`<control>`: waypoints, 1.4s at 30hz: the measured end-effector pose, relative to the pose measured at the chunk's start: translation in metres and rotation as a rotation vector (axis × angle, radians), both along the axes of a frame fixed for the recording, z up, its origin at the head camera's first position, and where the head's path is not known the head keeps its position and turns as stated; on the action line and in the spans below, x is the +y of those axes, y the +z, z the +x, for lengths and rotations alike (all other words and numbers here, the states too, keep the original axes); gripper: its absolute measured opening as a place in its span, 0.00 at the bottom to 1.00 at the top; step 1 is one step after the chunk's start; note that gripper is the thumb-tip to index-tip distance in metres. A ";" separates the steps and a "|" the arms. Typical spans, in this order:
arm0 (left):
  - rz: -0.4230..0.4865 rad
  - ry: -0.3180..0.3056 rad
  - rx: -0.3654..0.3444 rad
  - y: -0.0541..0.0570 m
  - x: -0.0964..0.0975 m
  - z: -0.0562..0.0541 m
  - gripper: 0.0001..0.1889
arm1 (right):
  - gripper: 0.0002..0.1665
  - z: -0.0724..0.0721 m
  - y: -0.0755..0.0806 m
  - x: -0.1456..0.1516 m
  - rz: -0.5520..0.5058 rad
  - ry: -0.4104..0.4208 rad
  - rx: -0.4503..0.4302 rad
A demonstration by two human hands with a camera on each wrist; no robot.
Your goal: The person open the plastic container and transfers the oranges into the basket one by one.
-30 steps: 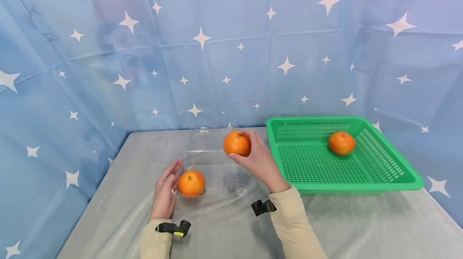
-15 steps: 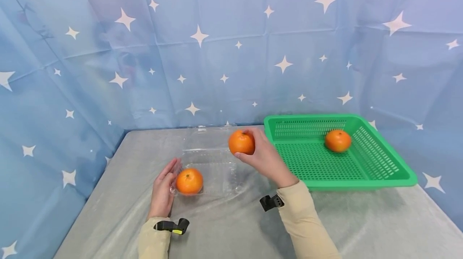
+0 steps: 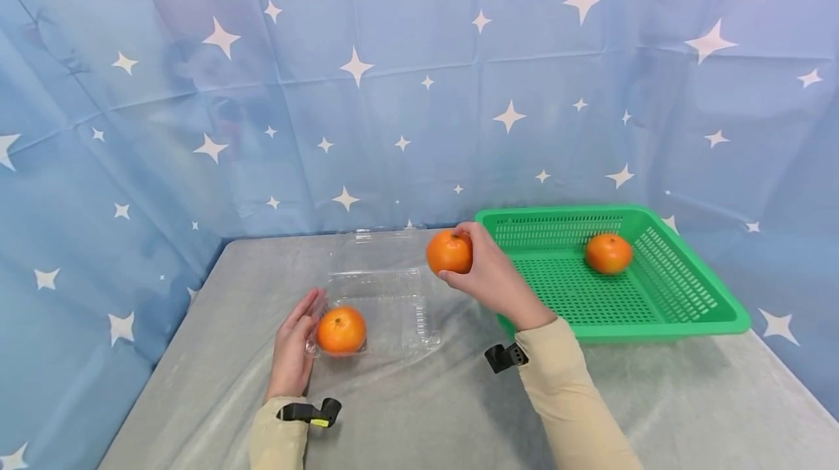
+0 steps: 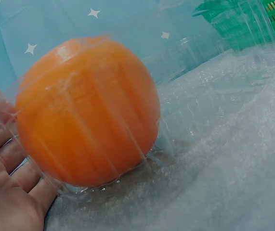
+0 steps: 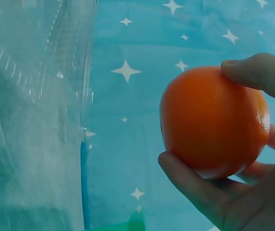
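My right hand (image 3: 501, 280) holds a mandarin orange (image 3: 448, 252) above the table, between the clear plastic container and the green basket. In the right wrist view, thumb and fingers curl round this mandarin orange (image 5: 212, 122). A second mandarin orange (image 3: 341, 330) sits in the front left corner of the clear container (image 3: 396, 320), whose lid lies folded open toward the back. Against the container's left wall rests my left hand (image 3: 291, 353), its fingers fairly straight. The left wrist view shows that hand (image 4: 12, 192) touching the plastic beside the fruit.
A green slotted basket (image 3: 629, 330) stands on the right, with one more mandarin orange (image 3: 609, 253) toward its back right. Grey cloth covers the table (image 3: 406, 419). A blue star-patterned curtain (image 3: 406, 76) hangs behind and along the left.
My right hand has moved right and slightly up with the mandarin orange, away from over the container toward the basket. The left hand stays at the container's side. The head view shifts slightly.
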State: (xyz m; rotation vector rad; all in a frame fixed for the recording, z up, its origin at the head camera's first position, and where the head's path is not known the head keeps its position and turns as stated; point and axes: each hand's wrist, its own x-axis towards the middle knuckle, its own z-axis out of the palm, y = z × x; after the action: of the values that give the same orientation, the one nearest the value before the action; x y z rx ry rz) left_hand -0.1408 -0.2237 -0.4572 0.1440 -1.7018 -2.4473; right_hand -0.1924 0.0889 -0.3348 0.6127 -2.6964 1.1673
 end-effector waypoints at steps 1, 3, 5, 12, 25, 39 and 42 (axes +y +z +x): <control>0.002 0.001 -0.001 0.000 0.000 0.000 0.26 | 0.37 -0.001 0.001 0.001 0.007 -0.003 -0.001; 0.001 0.003 0.002 0.000 0.000 0.000 0.26 | 0.37 -0.001 0.002 0.004 0.018 -0.004 -0.002; -0.003 0.006 0.004 0.000 0.000 -0.001 0.27 | 0.37 -0.002 0.003 0.006 0.037 -0.007 0.002; -0.015 0.012 -0.002 -0.002 0.000 -0.001 0.27 | 0.37 -0.004 0.006 0.012 0.089 -0.019 -0.001; -0.022 0.027 -0.002 -0.002 0.001 -0.002 0.27 | 0.37 -0.006 0.015 0.021 0.126 -0.018 -0.010; 0.001 0.024 0.019 -0.001 0.001 -0.001 0.26 | 0.38 -0.014 0.023 0.036 0.160 -0.063 -0.018; 0.019 0.018 0.030 -0.001 0.001 0.000 0.26 | 0.39 -0.016 0.024 0.038 0.181 -0.069 -0.018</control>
State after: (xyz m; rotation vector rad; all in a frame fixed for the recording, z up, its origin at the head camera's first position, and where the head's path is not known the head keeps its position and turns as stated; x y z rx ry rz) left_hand -0.1412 -0.2228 -0.4580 0.1239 -1.6585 -2.4405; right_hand -0.2083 0.1269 -0.3110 0.5301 -2.8352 0.9239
